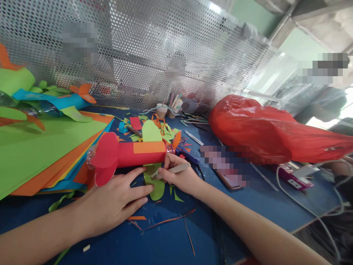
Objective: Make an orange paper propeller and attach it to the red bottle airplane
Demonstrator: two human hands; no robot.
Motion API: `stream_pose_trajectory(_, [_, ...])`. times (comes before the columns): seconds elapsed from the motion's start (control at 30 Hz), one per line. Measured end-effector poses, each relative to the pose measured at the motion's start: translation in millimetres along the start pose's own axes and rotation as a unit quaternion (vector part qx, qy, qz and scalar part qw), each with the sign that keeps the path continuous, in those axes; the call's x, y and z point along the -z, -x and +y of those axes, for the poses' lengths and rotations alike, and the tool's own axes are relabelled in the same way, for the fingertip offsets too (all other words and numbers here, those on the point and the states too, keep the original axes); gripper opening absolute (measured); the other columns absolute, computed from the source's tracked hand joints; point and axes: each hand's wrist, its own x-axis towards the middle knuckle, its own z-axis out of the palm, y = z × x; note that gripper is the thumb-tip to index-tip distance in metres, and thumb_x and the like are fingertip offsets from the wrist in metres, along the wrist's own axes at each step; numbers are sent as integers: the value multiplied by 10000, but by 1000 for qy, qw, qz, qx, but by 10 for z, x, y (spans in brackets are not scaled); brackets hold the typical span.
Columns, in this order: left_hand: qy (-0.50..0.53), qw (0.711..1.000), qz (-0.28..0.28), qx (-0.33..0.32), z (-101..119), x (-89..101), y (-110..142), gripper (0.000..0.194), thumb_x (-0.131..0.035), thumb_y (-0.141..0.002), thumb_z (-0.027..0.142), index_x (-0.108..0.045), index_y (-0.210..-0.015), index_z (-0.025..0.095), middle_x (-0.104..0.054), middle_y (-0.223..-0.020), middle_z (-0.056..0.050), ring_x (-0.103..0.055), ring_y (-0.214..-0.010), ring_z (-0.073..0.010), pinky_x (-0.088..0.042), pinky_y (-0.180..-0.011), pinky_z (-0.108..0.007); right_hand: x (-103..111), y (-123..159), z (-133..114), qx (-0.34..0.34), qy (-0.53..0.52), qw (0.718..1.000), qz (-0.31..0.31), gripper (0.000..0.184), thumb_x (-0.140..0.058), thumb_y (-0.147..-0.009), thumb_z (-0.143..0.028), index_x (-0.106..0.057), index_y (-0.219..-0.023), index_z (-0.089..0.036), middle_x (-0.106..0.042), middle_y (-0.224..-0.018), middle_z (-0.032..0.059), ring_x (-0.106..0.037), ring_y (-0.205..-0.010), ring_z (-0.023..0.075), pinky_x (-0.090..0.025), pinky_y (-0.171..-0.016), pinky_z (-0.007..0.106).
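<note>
A plastic bottle wrapped in red paper [127, 154] lies on its side, with red paper fins [104, 159] at its left end and an orange strip [149, 147] along its body. Green paper wings stick out from it, one at the back [151, 130] and one at the front [157, 190]. My right hand [176, 173] grips a pale marker [180, 168], its tip end low over the front wing. Fingers apart, my left hand [121, 197] rests beside the bottle, fingertips at the front wing's left edge.
Coloured paper sheets [55, 154] are stacked at left, under a blue paper-covered bottle [64, 104]. Paper scraps, a glue gun [187, 154] and cups of pens [176, 106] lie behind. A phone [223, 169] and a red plastic bag [264, 129] are at right; perforated metal stands behind.
</note>
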Motion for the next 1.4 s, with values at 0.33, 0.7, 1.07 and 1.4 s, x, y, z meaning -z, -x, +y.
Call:
stream_pose_trajectory(0.33, [-3,1000,-5,-10,14,24,-18,392,-307,-995,451,-603,-1249,416,-478,-1437,-82,-649,-1039,-300,-567,-822,-478,-3,-21,5,-15,-55,998,-3,281,-646,-778,-320,-403,-675,-225,-546,-497,-64,-465,-409,84,-319,-391,178])
stream_pose_trajectory(0.7, [-17,999,-28,-15,6,32,-32,391,-291,-999,452,-548,-1293,458,-435,-1467,-100,-649,-1029,-312,-559,-810,-519,-6,-2,-13,-19,-25,999,-9,290,-675,-769,-321,-425,-665,-217,-523,-497,-64,-451,-410,80,-295,-396,182])
stream_pose_trajectory(1.07, [-6,1000,-7,-13,-12,7,-9,382,-307,-991,473,-574,-1265,465,-464,-1450,-74,-660,-1008,-305,-566,-805,-500,-4,-3,1,-20,-32,999,-9,299,-689,-768,-331,-428,-675,-218,-526,-508,-62,-450,-424,85,-307,-404,184])
stream_pose_trajectory(1.4, [2,1000,-22,-16,-4,45,-27,358,-343,-990,439,-595,-1244,446,-445,-1464,-70,-659,-1006,-294,-559,-819,-494,0,-2,-30,-15,-28,999,-16,299,-682,-769,-341,-434,-658,-216,-508,-499,-65,-416,-414,77,-280,-401,187])
